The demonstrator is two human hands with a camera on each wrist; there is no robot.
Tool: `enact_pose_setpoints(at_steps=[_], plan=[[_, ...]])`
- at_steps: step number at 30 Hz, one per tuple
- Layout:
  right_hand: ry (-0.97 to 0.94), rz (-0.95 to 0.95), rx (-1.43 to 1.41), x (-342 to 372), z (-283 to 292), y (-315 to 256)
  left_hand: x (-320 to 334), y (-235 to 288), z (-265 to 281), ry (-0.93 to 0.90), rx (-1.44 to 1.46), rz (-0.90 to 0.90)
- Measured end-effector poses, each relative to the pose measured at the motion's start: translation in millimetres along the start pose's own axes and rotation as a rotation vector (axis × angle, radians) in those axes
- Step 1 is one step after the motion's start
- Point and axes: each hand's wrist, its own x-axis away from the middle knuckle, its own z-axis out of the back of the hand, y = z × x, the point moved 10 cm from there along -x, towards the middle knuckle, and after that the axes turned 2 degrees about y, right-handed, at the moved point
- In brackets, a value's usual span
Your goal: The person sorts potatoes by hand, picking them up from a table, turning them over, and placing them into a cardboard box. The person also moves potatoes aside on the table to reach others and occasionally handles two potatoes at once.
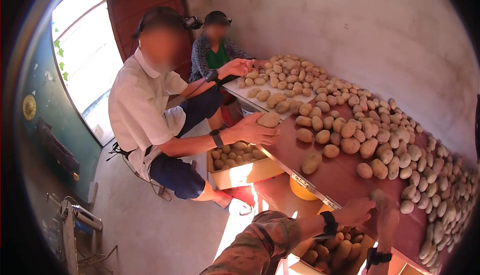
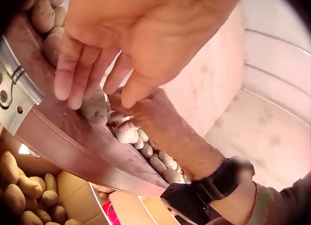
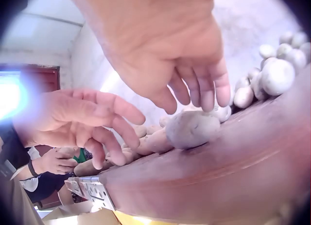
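My left hand (image 1: 356, 211) reaches over the front edge of the red tabletop (image 1: 295, 162), its fingers spread and loosely bent with nothing between them. Beside it, my right hand (image 1: 388, 219) hangs over the table with relaxed fingers pointing down. Under those fingertips a single potato (image 3: 192, 129) lies on the tabletop, overlapped by them in the right wrist view. From the left wrist, the same potato (image 2: 95, 109) appears just beyond my left fingertips, close to my right hand (image 2: 158, 123).
A long heap of potatoes (image 1: 370, 130) runs along the wall. Below the edge stand a box of potatoes (image 1: 340, 250), a yellow container (image 1: 301, 189) and another potato box (image 1: 240, 170). To the left, a seated person holds a potato (image 1: 269, 120); another person sits behind.
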Motion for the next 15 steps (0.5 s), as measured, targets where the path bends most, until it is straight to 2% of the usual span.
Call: enact_pose_setpoints(at_steps=[1,2,3,4,5,6,8,12,14,15], plan=[[-0.039,-0.009,0.024,-6,-5,-3,-4,-12,2,0.019,0.148,0.132],[-0.078,-0.020,0.046,-10,-11,-5,-6,-14,3,0.015,0.147,0.132],[-0.078,-0.025,0.045,-13,-17,-9,-7,-11,14,0.101,0.010,0.062],[0.033,0.084,0.054,-16,-13,-25,-8,-8,21,0.186,-0.126,-0.010],[0.144,0.193,0.063,-15,-9,-38,-9,-13,17,0.181,-0.126,-0.011],[0.145,0.187,0.065,-15,-14,-34,-11,-17,15,0.205,-0.124,-0.009],[-0.014,0.173,0.063,-17,-37,-24,-13,-14,16,0.222,-0.120,-0.012],[-0.093,0.051,0.032,-13,-43,7,-6,-7,7,0.131,-0.080,-0.046],[-0.160,0.019,0.085,-11,-31,0,-7,-11,-6,0.073,-0.069,-0.056],[-0.158,0.010,0.085,-10,-29,-2,-6,-13,0,0.193,-0.036,-0.083]])
